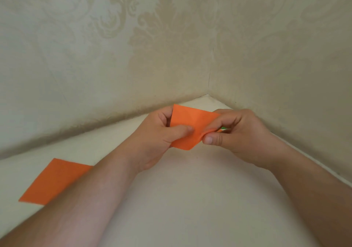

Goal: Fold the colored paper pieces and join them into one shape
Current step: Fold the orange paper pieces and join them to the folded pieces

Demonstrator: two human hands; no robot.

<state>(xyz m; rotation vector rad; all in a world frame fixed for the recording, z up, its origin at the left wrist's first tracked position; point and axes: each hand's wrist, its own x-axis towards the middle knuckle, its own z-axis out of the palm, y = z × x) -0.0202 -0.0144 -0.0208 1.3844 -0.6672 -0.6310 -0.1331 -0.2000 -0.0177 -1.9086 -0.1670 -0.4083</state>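
Fingers (209, 139) around orange paper (187, 130)

No text, label, brand, number or sign can be read anywhere in the view.
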